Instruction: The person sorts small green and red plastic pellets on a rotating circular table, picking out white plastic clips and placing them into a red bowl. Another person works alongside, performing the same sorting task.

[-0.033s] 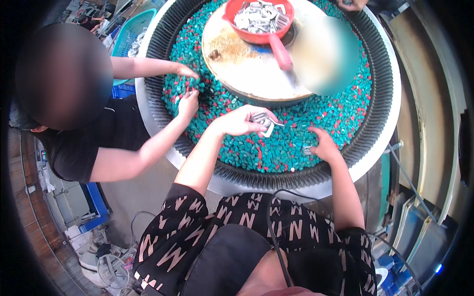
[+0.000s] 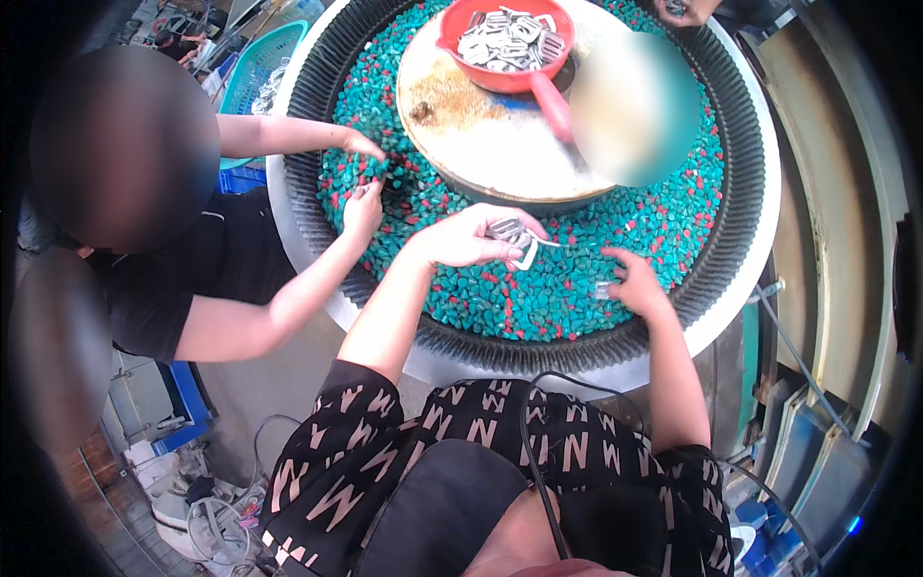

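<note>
Metal buckles (image 2: 512, 234) sit bunched in the left hand (image 2: 468, 238) at frame centre, fingers closed around them just above the teal and red pebbles (image 2: 538, 288), kept gathered there while the right hand (image 2: 635, 282) presses down into the pebbles, fingers curled on another silvery piece. A red scoop (image 2: 510, 43) at the top holds more buckles; a co-worker's hands (image 2: 361, 178) dig at the left.

Bright, even light from above — colours vivid, shadows soft and short. Heavy fisheye bending toward a black rim. Two smeared oval patches are blurred; the centre stays sharp — little glare.
</note>
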